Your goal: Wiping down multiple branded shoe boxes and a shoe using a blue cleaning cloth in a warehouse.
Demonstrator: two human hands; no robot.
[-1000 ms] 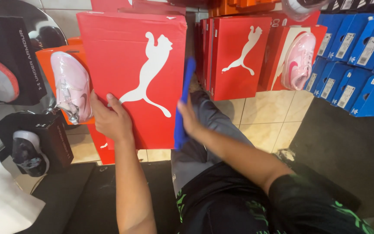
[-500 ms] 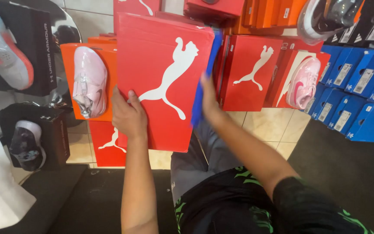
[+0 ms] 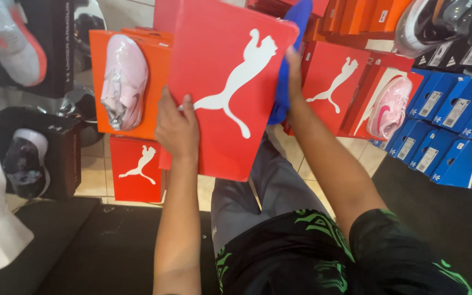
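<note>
Gripping the big red shoebox [image 3: 230, 82] from both sides, you hold it up in front of you, tilted so its top leans toward one o'clock, with the lid and its white leaping-cat figure facing you. Your left hand [image 3: 177, 128] is spread flat against the box's lower left edge, fingers on the lid, grasping it there. Your right hand [image 3: 293, 74] presses against the right edge at about three o'clock, and a blue cloth [image 3: 288, 65] is bunched between that hand and the box; you cannot see whether the fingers close around the cloth or only pin it. The box is shut, so its contents are hidden. At nine o'clock from it an orange shoebox [image 3: 157, 71] stands on end with a pale pink sneaker [image 3: 124, 82] resting on its face, and below that, at seven o'clock, sits a smaller red shoebox [image 3: 136, 169]. At three o'clock more red shoeboxes [image 3: 337, 82] lean together, one carrying a pink sneaker [image 3: 390, 106], with blue shoeboxes [image 3: 454, 142] stacked beyond them at four o'clock. Far left, a black box [image 3: 61, 158] holds a dark sneaker [image 3: 25, 161] on its front.
</note>
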